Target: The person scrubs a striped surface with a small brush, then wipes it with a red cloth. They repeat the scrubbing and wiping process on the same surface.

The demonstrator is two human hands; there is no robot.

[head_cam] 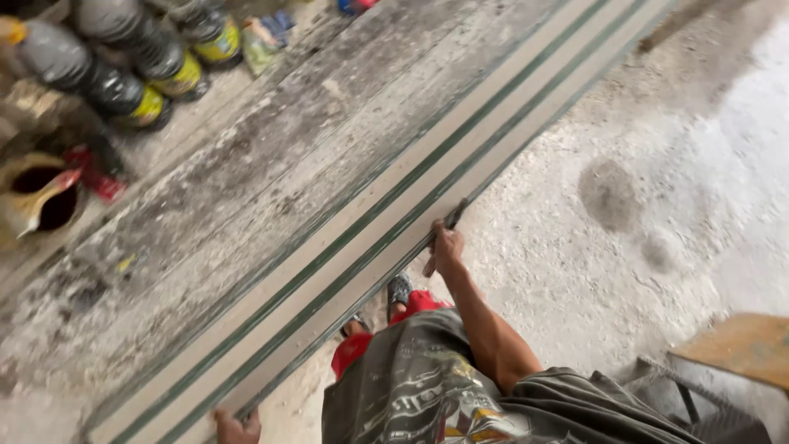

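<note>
dusty concrete floor (657, 205) is spreading out on the right of the view, pale with powder and marked by a couple of darker round patches, while a worn, paint-flecked workbench (246, 189) is running diagonally across the middle. along the bench's near edge a long pale strip with dark green lines (394, 222), looking like a moulded cornice or trim length, is lying flat and stretching from the lower left up past the top right of the frame.

the person's right hand (446, 249) is curling over the near edge of the strip about midway along it, fingers closed around a slim dark tool (444, 234) whose tip is pressing against the strip's edge. the left hand (237, 427) is showing only partly at the bottom edge, fingers resting on or hooking the strip's near end; how tightly it is gripping cannot be told.

judging from its length and thin section, the strip is probably stiff but brittle, likely to sag or snap if lifted from one point, so two well-spaced holds under the edge seem wisest. its dusty face is looking chalky rather than slippery.

at the far side dark plastic bottles with yellow labels (156, 74) are lying together, near a cut-open yellowish jug (33, 197). a wooden stool (740, 345) is standing at the lower right
</note>
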